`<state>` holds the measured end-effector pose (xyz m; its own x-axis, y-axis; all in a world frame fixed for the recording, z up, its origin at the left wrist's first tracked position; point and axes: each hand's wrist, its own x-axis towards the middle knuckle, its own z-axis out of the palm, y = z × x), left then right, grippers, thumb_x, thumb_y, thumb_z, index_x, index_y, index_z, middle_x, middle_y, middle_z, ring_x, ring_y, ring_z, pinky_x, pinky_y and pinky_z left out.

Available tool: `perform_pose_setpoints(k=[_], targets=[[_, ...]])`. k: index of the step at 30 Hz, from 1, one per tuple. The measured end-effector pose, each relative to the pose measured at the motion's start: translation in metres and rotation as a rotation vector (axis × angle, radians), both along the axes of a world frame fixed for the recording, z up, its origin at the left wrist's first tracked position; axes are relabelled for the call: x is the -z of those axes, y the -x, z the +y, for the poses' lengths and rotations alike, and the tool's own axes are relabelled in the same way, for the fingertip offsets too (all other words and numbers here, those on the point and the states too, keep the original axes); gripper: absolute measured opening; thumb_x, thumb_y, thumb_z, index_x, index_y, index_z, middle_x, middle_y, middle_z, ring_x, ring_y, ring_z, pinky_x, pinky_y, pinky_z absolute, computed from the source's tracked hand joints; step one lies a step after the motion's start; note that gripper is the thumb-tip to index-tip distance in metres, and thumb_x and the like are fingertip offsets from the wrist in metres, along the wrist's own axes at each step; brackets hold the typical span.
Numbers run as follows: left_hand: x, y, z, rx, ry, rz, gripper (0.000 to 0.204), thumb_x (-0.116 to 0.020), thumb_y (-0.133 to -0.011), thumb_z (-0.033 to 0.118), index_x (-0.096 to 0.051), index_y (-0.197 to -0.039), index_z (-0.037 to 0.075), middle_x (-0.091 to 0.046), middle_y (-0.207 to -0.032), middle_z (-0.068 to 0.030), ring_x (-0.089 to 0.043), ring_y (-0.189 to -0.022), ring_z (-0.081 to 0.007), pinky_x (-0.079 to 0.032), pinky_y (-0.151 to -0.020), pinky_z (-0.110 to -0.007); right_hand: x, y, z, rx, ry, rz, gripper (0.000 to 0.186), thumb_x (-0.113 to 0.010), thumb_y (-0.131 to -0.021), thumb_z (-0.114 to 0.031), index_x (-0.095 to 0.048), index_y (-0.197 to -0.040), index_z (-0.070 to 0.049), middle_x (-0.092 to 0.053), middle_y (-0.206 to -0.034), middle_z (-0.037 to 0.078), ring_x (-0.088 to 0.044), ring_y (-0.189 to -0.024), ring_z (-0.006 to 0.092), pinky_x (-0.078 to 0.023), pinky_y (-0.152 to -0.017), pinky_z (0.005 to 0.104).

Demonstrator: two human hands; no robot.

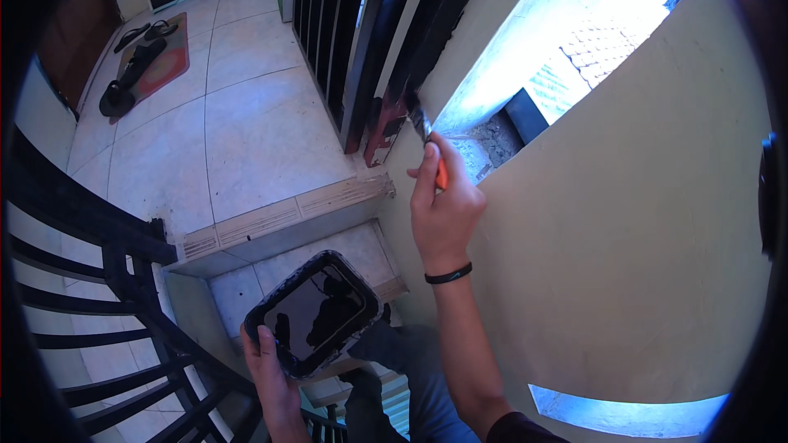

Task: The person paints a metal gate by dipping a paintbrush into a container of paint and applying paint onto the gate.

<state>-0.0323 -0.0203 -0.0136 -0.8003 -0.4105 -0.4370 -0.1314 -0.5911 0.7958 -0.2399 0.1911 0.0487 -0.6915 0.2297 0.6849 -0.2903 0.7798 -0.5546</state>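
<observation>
My right hand (443, 197) is closed round the orange handle of a paintbrush (442, 172). The brush's dark bristles meet the lower end of a door post (386, 123), which is reddish-brown low down and black higher up. In my left hand (267, 361) is a black rectangular tray (371, 303) with rounded corners, gripped by its left side. Dark, glossy paint (316, 312) lies in the tray and mirrors shapes from above. The thumb rests over the tray's rim; the other fingers are mostly hidden beneath it.
I stand on tiled stairs below a landing (254, 131). A black railing (123, 308) runs down the left, and a black barred gate (328, 41) stands ahead. Sandals (135, 66) lie on a mat (176, 49). On the right are a beige wall (624, 238) and a bright opening.
</observation>
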Motion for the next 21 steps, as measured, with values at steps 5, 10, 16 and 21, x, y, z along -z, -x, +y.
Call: perform_pose_setpoints(k=[5,10,16,21], targets=[[0.000,-0.002,-0.001,-0.012,0.008,-0.019,0.036,-0.061,-0.105,0.031,-0.052,-0.132,0.009,-0.063,-0.119,-0.0051,-0.062,-0.108,-0.0148,-0.052,-0.094,-0.033,-0.028,-0.004,-0.004,-0.058,0.103,0.185,0.026,-0.064,-0.101,-0.012,-0.068,-0.124,0.000,-0.074,-0.082,0.015,-0.077,-0.073,0.0194,-0.056,-0.062,0.0298],[0.001,0.000,0.000,-0.002,0.018,-0.001,0.036,-0.061,-0.105,0.030,-0.052,-0.133,0.009,-0.063,-0.119,-0.0050,-0.062,-0.109,-0.0150,-0.051,-0.095,-0.032,0.040,0.004,0.002,-0.045,-0.061,0.068,0.025,-0.063,-0.101,-0.014,-0.069,-0.122,0.000,-0.073,-0.082,0.017,-0.076,-0.074,0.0267,-0.056,-0.064,0.0337],[0.005,-0.006,-0.004,-0.003,0.049,-0.016,0.036,-0.061,-0.105,0.031,-0.052,-0.132,0.008,-0.063,-0.119,-0.0051,-0.062,-0.109,-0.0148,-0.051,-0.096,-0.032,-0.008,-0.006,0.000,-0.104,-0.009,0.072,0.024,-0.065,-0.101,-0.015,-0.070,-0.121,-0.002,-0.073,-0.081,0.017,-0.075,-0.070,0.0242,-0.056,-0.063,0.0330],[-0.001,-0.009,-0.001,-0.018,-0.005,0.004,0.037,-0.061,-0.105,0.032,-0.051,-0.132,0.008,-0.063,-0.119,-0.0048,-0.062,-0.109,-0.0141,-0.050,-0.096,-0.032,-0.019,-0.001,0.002,-0.115,0.041,0.239,0.030,-0.065,-0.101,-0.015,-0.067,-0.128,-0.002,-0.075,-0.091,0.017,-0.077,-0.075,0.0261,-0.057,-0.064,0.0326]])
